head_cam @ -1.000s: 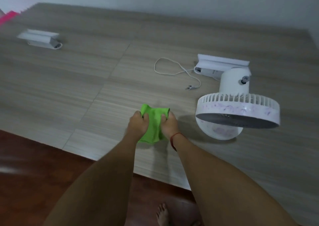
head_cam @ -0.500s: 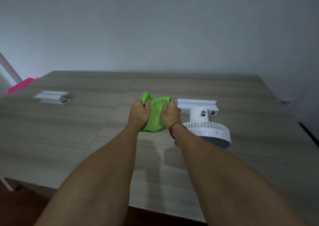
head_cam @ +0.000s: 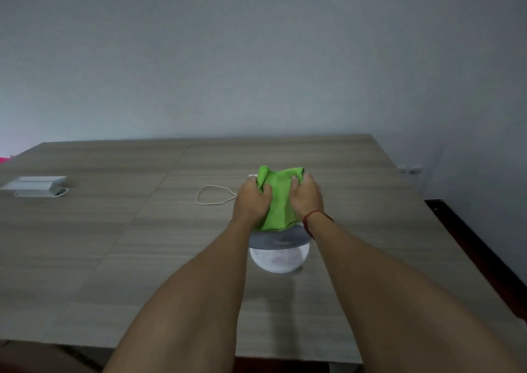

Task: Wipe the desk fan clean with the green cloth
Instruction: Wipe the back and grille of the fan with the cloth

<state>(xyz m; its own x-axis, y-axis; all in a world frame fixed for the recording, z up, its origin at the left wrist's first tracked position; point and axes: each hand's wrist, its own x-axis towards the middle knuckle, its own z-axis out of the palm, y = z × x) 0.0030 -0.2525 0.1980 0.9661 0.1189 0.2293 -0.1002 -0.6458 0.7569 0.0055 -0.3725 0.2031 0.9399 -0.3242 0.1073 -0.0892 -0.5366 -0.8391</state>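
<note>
The green cloth [head_cam: 278, 198] is bunched between both hands, held over the top of the white desk fan [head_cam: 279, 254]. My left hand [head_cam: 251, 201] grips its left side and my right hand [head_cam: 306, 198] grips its right side; a red string circles the right wrist. Only the fan's grey grille and round white front show beneath the cloth and hands; its base and upper housing are hidden behind them. The fan's white cable [head_cam: 212, 196] loops on the table to the left of my hands.
The fan stands on a wood-grain table [head_cam: 114, 244] against a pale wall. A white box-like device [head_cam: 35, 186] lies at the far left. The table's right edge drops to a dark floor [head_cam: 467, 238]; a wall socket [head_cam: 410, 169] sits low on the right.
Both hands have carried the cloth to the right, from beside the fan to over its top. The camera has shifted, so the fan now sits under my hands.
</note>
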